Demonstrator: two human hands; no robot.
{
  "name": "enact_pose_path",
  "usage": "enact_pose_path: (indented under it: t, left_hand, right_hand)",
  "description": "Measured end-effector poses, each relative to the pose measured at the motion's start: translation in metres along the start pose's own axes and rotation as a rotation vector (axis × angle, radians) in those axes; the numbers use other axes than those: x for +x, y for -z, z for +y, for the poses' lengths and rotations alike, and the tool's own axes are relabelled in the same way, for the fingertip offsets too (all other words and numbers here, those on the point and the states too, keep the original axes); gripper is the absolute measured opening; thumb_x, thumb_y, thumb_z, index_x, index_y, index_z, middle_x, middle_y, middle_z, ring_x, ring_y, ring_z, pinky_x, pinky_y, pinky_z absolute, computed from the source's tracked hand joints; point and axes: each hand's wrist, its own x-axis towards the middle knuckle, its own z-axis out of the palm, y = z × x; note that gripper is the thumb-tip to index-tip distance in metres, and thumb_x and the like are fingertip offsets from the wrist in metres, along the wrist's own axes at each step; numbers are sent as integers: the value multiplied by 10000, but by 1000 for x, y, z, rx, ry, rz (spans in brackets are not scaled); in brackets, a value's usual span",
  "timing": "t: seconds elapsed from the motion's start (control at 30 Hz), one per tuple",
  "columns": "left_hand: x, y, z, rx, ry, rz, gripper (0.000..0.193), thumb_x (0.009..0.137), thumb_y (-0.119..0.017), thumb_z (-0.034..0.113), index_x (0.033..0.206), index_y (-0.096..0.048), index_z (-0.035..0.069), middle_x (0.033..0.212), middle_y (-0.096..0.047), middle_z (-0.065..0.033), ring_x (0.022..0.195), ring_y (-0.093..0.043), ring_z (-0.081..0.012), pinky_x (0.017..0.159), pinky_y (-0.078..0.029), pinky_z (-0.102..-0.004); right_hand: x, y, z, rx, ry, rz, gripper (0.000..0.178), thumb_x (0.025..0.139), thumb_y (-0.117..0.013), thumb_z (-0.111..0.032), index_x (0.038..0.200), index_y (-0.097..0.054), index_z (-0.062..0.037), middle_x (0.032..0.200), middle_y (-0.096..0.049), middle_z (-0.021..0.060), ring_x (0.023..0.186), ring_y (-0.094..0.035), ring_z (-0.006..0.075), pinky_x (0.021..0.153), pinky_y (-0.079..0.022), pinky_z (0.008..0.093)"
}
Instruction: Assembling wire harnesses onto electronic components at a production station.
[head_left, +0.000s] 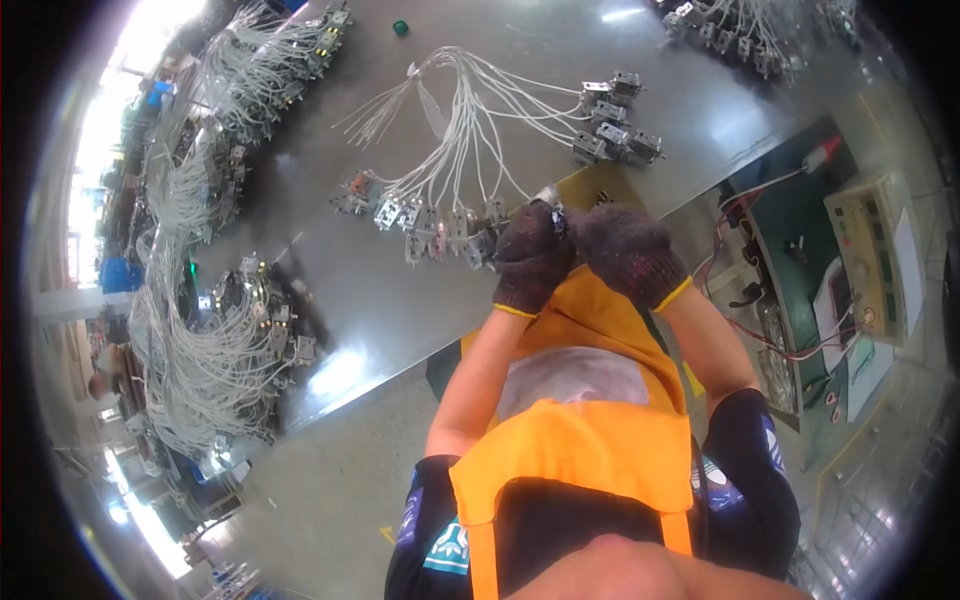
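My left hand [531,250], in a dark knit glove with a yellow cuff, is closed on a small metal part [546,197] at the end of a white wire. Right beside it, my similarly gloved right hand [622,245] has its fingers curled in toward the same spot; whatever they grip is hidden. The wire belongs to a bundle of white wires [465,110] spread over the metal table. Several small metal parts [400,212] hang on its near ends, left of my hands. Another cluster of these metal parts [612,120] lies beyond my right hand.
Large heaps of similar wired parts [190,330] line the table's left side, with another heap [725,35] at the far right. A small green object [400,28] sits near the back. To the right, a side bench holds a beige instrument [868,255], red leads and scissors [832,400].
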Motion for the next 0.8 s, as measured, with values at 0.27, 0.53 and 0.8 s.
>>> enact_pose_path:
  t: [0.27,0.53,0.8]
  left_hand:
    - [0,10,15,-49,-132,198,394,776,-695,171,1121,-614,-1,932,-650,-216,875,-645,-390,759,-525,-434]
    - [-9,79,34,501,-319,8,575,857,-513,171,1409,-427,35,1458,-379,-242,1387,-332,-383,1114,-298,-434]
    - [23,107,-11,692,-46,-221,489,800,-652,243,1244,-568,57,1133,-595,-151,1076,-550,-355,961,-403,-518]
  right_hand:
    - [1,6,-15,-115,-59,-62,198,864,-539,-117,1039,-622,-80,823,-659,175,753,-645,358,642,-519,464]
    - [-33,21,-4,660,-95,93,360,893,-653,-257,1207,-637,-82,838,-657,45,656,-630,186,579,-516,340]
    - [-2,-23,-1,986,-366,158,399,902,-634,-309,1262,-610,-139,911,-667,35,637,-583,85,584,-505,263]
